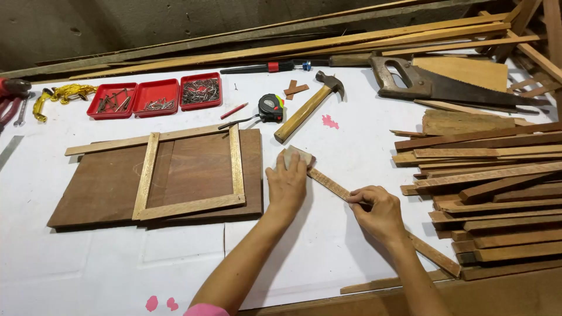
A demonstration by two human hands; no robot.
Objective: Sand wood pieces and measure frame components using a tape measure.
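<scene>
With a four-sided slat frame [190,172] already lying assembled on the brown board [105,187], the left hand [287,184] presses a sanding block [298,157] onto a loose wooden strip [331,186] lying diagonally on the white table [88,263], which the right hand [377,210] pins flat, while many slats [492,187] remain stacked untouched.

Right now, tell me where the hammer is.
In the head view, the hammer lies upper centre on the white table, between the tape measure and the handsaw.

left hand [287,184] presses sanding block [300,155] on wood strip [333,186] | right hand [377,212] pins strip
</scene>
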